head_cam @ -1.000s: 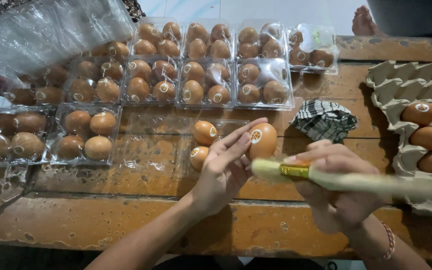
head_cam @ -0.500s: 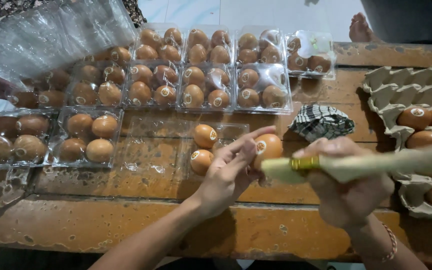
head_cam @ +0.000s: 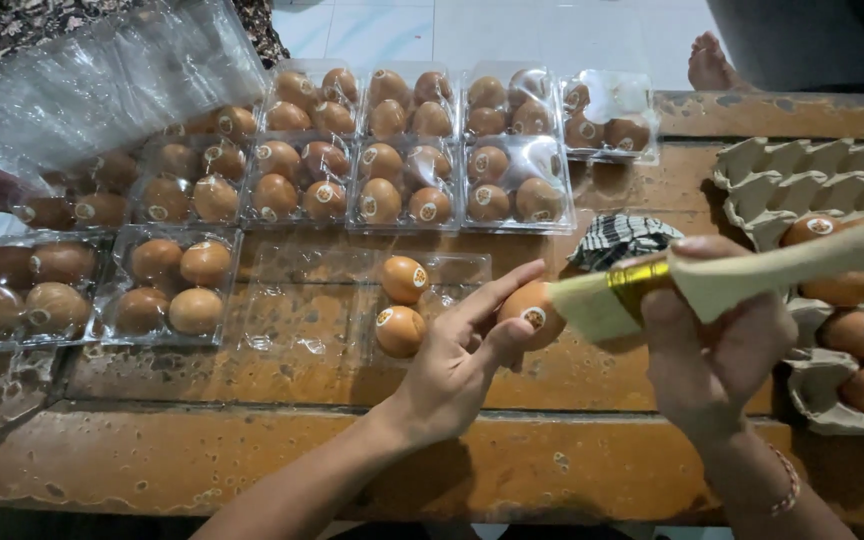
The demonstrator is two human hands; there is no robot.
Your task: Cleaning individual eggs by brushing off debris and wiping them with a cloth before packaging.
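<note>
Your left hand (head_cam: 457, 365) pinches a brown egg (head_cam: 532, 312) between fingertips and thumb, holding it just above the wooden table (head_cam: 252, 450). The egg is smooth and tan, with a small round sticker facing you. Your right hand (head_cam: 717, 350) is closed around the pale handle of a flat brush (head_cam: 642, 285), whose cream bristles touch the egg's right side; a gold band joins bristles to handle. Just left of the egg sits an open clear plastic tray (head_cam: 452, 270) with two more stickered brown eggs (head_cam: 402, 305) in it. A checked cloth (head_cam: 620, 238) lies behind the brush. At your right, a grey cardboard egg tray (head_cam: 782, 170) holds several brown eggs.
</note>
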